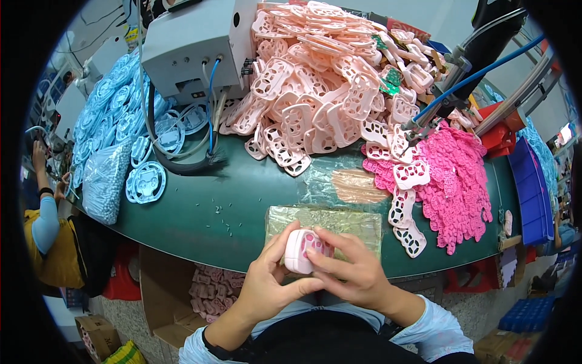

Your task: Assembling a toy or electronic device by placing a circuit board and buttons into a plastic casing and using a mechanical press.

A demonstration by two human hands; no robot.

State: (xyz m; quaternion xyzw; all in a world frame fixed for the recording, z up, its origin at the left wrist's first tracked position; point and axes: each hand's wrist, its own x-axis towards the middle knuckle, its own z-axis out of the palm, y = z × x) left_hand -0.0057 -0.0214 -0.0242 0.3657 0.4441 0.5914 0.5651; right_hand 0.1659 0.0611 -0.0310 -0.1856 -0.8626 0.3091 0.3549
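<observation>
Just above the near table edge, both hands hold a pale pink toy game controller (295, 252) with bright pink buttons on its face. My left hand (265, 286) wraps its fingers and thumb around the shell's left end. On the other side, my right hand (359, 274) grips the right end, its fingers pressed on the button face. Part of the shell is hidden behind the right fingers. Beneath the hands lies a flat block wrapped in clear tape (345, 227), at the edge of the green table (194, 236).
Pale pink shells (315, 91) are heaped at the back, with bright pink button pads (451, 182) to the right. Light blue parts (115, 115) and a grey machine box (197, 48) stand left. A tool stand (451, 85) and blue bin (530, 182) are right. A co-worker's arm (45, 224) shows far left.
</observation>
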